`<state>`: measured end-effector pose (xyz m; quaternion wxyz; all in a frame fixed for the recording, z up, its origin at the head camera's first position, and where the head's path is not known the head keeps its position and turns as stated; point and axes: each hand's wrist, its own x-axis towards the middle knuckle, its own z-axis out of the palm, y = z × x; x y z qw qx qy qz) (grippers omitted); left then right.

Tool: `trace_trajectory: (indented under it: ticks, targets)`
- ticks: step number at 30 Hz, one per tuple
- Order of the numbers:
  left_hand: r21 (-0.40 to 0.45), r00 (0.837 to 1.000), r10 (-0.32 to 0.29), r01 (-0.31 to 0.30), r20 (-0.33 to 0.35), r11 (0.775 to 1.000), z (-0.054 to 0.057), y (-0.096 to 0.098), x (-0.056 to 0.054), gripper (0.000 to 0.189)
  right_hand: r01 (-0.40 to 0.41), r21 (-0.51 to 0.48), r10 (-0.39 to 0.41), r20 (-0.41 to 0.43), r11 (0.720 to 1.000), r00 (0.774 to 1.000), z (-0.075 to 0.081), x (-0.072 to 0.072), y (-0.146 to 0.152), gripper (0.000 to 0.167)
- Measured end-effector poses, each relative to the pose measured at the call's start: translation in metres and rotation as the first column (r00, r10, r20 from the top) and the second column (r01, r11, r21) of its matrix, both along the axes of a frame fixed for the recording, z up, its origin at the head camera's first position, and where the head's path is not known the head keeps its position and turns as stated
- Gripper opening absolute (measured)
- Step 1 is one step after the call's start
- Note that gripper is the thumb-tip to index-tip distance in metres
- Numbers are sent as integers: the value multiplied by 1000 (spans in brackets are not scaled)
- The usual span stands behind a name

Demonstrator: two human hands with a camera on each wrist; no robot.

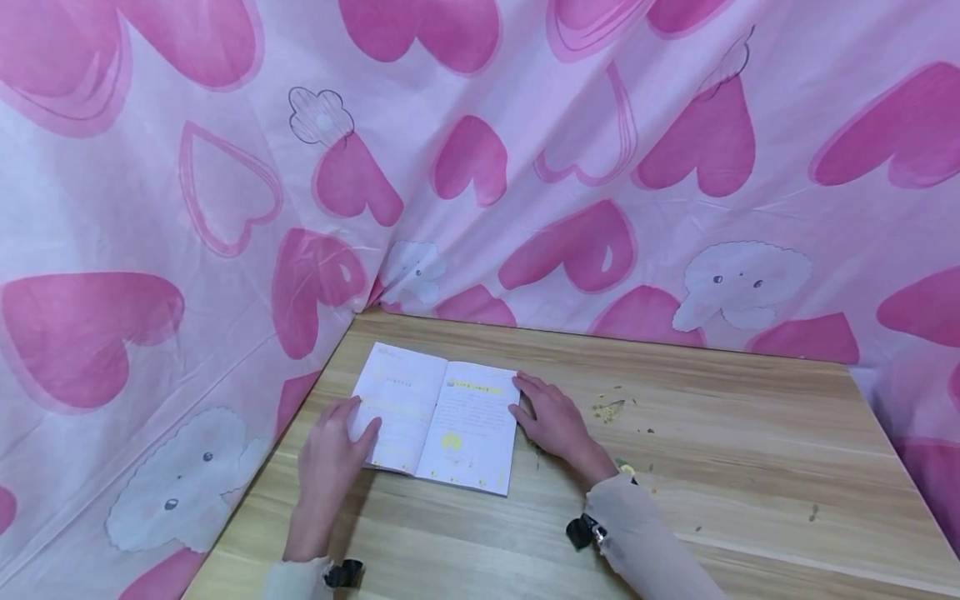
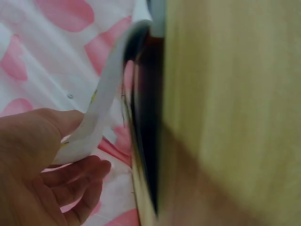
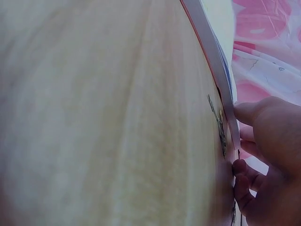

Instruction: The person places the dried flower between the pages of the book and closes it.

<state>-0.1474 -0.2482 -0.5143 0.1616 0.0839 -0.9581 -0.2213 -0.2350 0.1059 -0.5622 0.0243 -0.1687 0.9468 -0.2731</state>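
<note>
An open book (image 1: pixel 468 425) with white pages and yellow print lies on the wooden table. At its left side my left hand (image 1: pixel 330 454) pinches the page edge, thumb on top and fingers underneath. In the left wrist view the held pages (image 2: pixel 96 113) bend upward off the table between thumb and fingers. My right hand (image 1: pixel 555 421) rests at the book's upper right corner, its thumb against the right edge and the forefinger near the corner. The right wrist view has the right thumb (image 3: pixel 247 112) at the book's edge (image 3: pixel 211 52), other fingers loosely bent close to the tabletop.
Small yellow dried flowers (image 1: pixel 606 411) and bits of plant lie scattered to the right of the book. A dark dried sprig (image 3: pixel 218 127) sits beside its right edge. Pink heart-printed cloth (image 1: pixel 562 208) hangs behind and left of the wooden table (image 1: pixel 750 450).
</note>
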Motion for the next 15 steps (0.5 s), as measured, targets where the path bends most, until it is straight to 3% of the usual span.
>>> trace_trajectory:
  ticks: [3,6,11,15]
  targets:
    - [-22,995,6,-4,100,1000,-7,-3,-2,60,-3,-7,3,-3,1000,1000,-1,-1,0,60]
    - [-20,987,3,0,158,1000,-14,-5,-4,63,-5,-9,5,-4,1000,1000,-2,0,0,60]
    - [-24,986,-31,36,162,999,-22,-5,-9,61,-1,-3,1,-8,1000,1000,-3,0,0,61]
    - [-79,983,-41,56,180,995,-24,-2,-12,58,2,7,-2,-5,1000,1000,-2,0,-1,61]
